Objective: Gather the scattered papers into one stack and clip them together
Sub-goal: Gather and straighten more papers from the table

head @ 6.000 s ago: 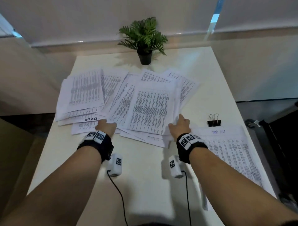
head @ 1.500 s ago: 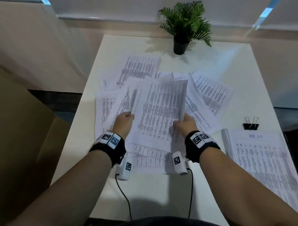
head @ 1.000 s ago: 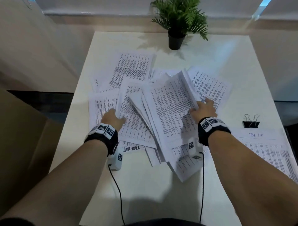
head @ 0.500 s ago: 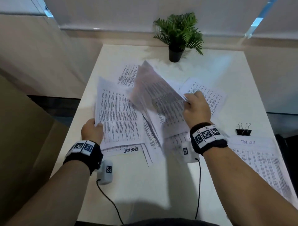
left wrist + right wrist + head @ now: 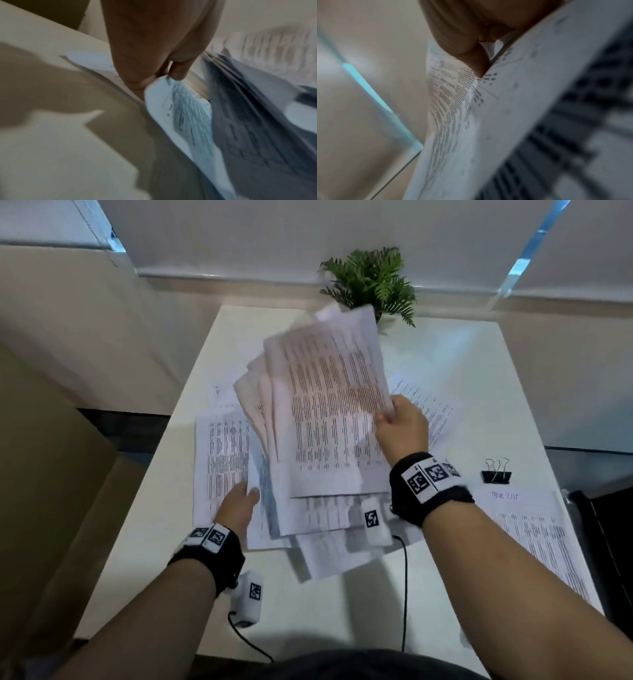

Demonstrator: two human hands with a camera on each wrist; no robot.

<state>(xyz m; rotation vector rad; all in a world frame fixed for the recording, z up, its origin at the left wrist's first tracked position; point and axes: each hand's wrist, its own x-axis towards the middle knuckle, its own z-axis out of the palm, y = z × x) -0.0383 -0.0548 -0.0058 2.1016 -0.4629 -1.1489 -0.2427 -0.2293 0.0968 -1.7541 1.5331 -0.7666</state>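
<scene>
My right hand grips the right edge of a fanned bunch of printed papers and holds it raised above the white table. The right wrist view shows its thumb pressed on the sheets. My left hand pinches the lower left corner of sheets near the table, thumb and fingers on the paper edge. More loose sheets lie flat under and around the bunch. A black binder clip sits at the right, apart from both hands.
A separate paper stack headed "TASK LIST" lies along the table's right edge. A small potted plant stands at the far edge, partly behind the raised sheets. Bare tabletop shows near me. Cables hang from both wrist cameras.
The right hand has lifted its bunch of papers higher and more upright, toward the plant. The left hand moved right, from the left sheet's edge to the bunch's lower left corner.
</scene>
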